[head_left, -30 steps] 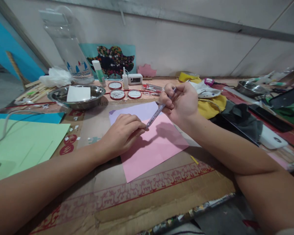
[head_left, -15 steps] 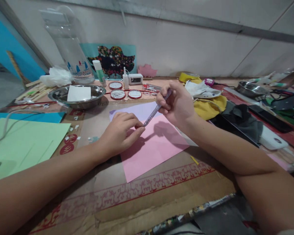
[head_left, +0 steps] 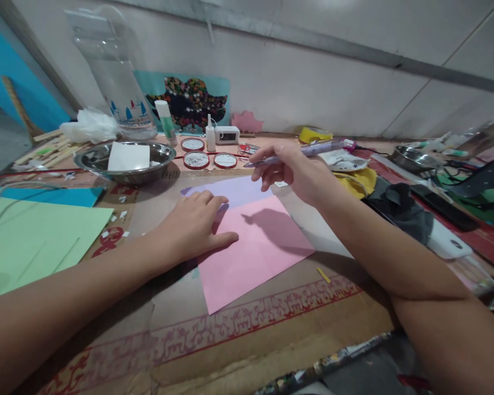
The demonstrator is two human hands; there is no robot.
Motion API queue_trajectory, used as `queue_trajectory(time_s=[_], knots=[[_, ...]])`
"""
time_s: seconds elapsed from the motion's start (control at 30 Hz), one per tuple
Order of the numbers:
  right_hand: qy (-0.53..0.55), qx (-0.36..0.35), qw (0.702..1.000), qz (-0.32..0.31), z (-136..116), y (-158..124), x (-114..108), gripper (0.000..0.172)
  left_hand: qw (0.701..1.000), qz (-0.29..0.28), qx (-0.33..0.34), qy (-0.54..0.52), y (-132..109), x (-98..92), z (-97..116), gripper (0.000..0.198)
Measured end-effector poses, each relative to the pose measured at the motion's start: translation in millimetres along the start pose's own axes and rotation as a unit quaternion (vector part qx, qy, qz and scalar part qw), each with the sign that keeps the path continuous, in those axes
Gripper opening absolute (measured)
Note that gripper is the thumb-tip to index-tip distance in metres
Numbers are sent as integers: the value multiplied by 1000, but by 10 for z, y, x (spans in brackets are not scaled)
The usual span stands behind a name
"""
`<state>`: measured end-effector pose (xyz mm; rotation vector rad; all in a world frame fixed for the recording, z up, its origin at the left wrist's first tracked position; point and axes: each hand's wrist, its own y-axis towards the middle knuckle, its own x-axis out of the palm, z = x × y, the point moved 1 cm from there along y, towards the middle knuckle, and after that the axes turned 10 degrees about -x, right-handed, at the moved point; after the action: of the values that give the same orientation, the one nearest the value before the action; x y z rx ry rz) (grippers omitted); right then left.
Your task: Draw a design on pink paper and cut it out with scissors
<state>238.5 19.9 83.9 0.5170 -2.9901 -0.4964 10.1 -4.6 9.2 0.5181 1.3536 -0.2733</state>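
Moved since the earlier frame: right hand (head_left: pixel 300 174) sits higher and further back, off the pink sheet (head_left: pixel 267 247). The pen (head_left: pixel 321 147) has swung from a steep slant to nearly level, tip pointing toward frame left.

- Right hand: centre frame, fingers closed around the pen, held above the desk just in front of the red-rimmed lids (head_left: pixel 196 159).
- Left hand (head_left: pixel 193 225): left of centre, palm down, fingers spread flat, pressing the left edge of the pink sheet.
- Pink sheet: centre frame, lying on patterned cardboard (head_left: pixel 230 329) and overlapping a lilac sheet (head_left: pixel 239 189) behind it.
- Steel bowl (head_left: pixel 91 160): upper left, white card (head_left: pixel 128 156) inside.
- Green sheet (head_left: pixel 33 236): left edge, flat, well apart from both hands.
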Motion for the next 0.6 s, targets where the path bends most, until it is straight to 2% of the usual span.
queue_trajectory(time_s=[0.1,0.23,0.3,0.33,0.43,0.53,0.6], knots=[[-59,-39,996,-59,18,-34,-5,31,999,-41,-9,-30,9,-36,15,67],[-142,-58,982,-114,239,-119,-27,44,994,-83,-25,-66,32,-90,29,66],[-241,-89,960,-114,376,-156,-62,38,991,-94,-38,-83,32,-102,32,61],[-303,-112,940,-115,445,-172,-82,32,990,-96,-46,-93,30,-100,30,58],[-444,-160,873,-124,641,-203,-142,15,987,-89,-49,-127,23,-65,12,56],[-481,-162,851,-132,780,-221,-180,9,989,-55,-17,-138,30,-1,-13,63],[-486,-172,845,-142,820,-234,-187,10,993,-16,26,-117,39,37,-25,54]])
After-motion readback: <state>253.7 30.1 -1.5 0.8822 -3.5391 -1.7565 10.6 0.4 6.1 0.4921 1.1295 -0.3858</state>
